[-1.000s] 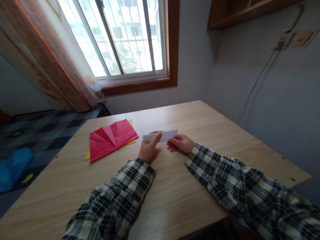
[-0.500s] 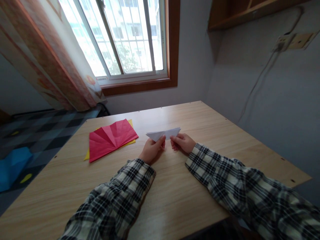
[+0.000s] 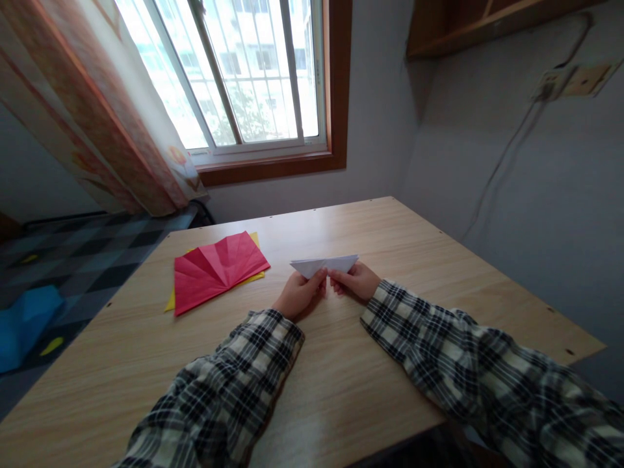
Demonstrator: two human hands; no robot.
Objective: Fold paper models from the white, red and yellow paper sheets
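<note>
A folded white paper [image 3: 312,265], long and narrow with pointed ends, is held up over the middle of the table. My left hand [image 3: 301,292] pinches its lower edge near the centre, thumb on the near face. Close beside it, my right hand [image 3: 358,281] grips the lower right part the same way. The two thumbs almost meet, and the fingers behind the paper are mostly hidden. To the left lies a creased red paper [image 3: 219,270] with fan-like folds, on top of a yellow paper [image 3: 254,279] whose edges stick out.
The light wooden table [image 3: 414,253] ends at a wall with a window [image 3: 244,78]. At the left, blue paper [image 3: 29,325] rests on a checked surface [image 3: 121,244] beyond the table edge. A cable [image 3: 502,162] hangs on the right wall below a shelf.
The white paper has shifted slightly right and its right end has dipped, so it is more level. My hands have come closer together.
</note>
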